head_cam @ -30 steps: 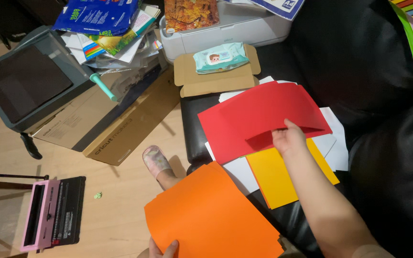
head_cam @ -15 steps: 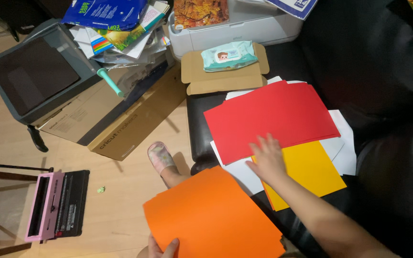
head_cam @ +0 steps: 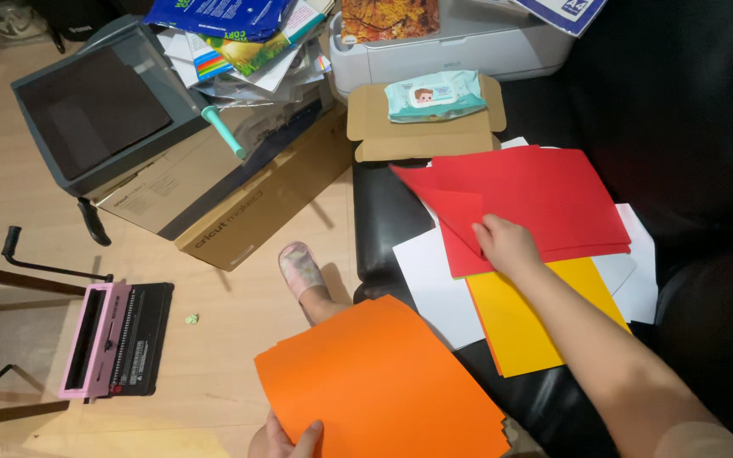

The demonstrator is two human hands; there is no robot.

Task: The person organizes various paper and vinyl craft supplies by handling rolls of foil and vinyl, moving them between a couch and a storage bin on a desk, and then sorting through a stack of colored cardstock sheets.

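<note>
Red sheets' (head_cam: pixel 536 191) near-left corner is pinched and folded up by right hand (head_cam: pixel 506 244), stack extending far-right from it; orange sheets (head_cam: pixel 379 382) gripped at near edge by left hand (head_cam: pixel 286 439).

A teal wet-wipes pack (head_cam: pixel 434 95) lies in an open cardboard box (head_cam: pixel 422 136), a long brown carton (head_cam: pixel 239 208) on the floor, blue paper-ream wrapper (head_cam: pixel 218 15) topping the pile.

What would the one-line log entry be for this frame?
left hand: holds orange sheets | right hand: lifts corner of red sheet | under red: yellow sheet, white sheets | surface: black sofa
</note>
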